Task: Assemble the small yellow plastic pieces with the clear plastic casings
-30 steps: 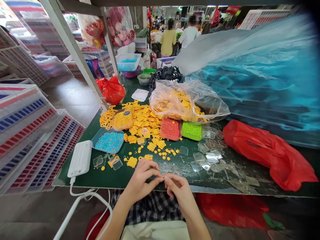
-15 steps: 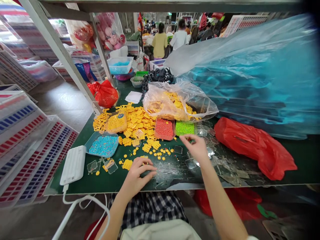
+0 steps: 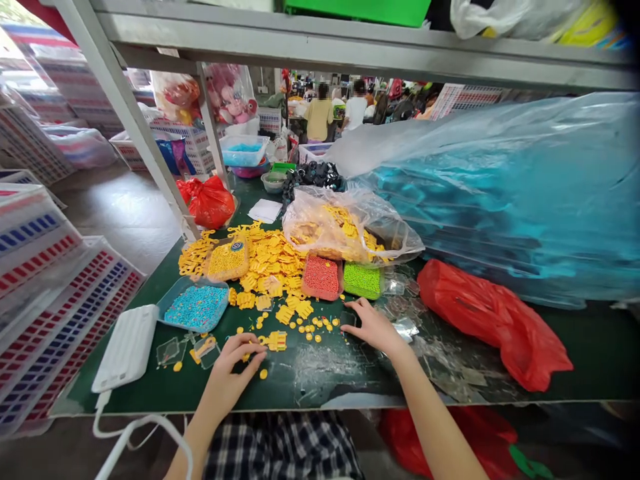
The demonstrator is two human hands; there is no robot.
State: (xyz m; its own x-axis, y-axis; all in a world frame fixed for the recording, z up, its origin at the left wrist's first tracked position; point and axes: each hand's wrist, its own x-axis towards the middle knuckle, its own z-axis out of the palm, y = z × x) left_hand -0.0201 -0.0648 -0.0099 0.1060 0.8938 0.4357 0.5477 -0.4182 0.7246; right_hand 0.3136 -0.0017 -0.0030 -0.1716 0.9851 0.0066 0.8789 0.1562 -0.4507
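Note:
My left hand (image 3: pixel 233 373) rests low over the table, fingers loosely curled and thumb apart from them. Its fingertips are beside a flat yellow plastic piece (image 3: pixel 275 341) with small coloured marks; whether they touch it I cannot tell. A bit of yellow shows in the gap by the thumb, and a yellow disc (image 3: pixel 263 375) lies close by. My right hand (image 3: pixel 373 327) is open, thumb and forefinger spread around a small dark-looking clear plate (image 3: pixel 349 323). Several yellow discs (image 3: pixel 318 338) lie between the hands. Behind them are trays of red beads (image 3: pixel 323 277) and green beads (image 3: pixel 363 280).
A blue bead tray (image 3: pixel 195 305), a yellow bead tray (image 3: pixel 227 259) and a heap of yellow pieces (image 3: pixel 273 257) lie left. A white power bank (image 3: pixel 125 347) with a cable sits at the edge. Red plastic bag (image 3: pixel 490 320) and large blue-filled bag (image 3: pixel 500 200) occupy the right.
My left hand has moved left, uncovering the marked yellow piece and a disc. My right hand has come down from beside the green beads to the small clear plate. The view has tilted up.

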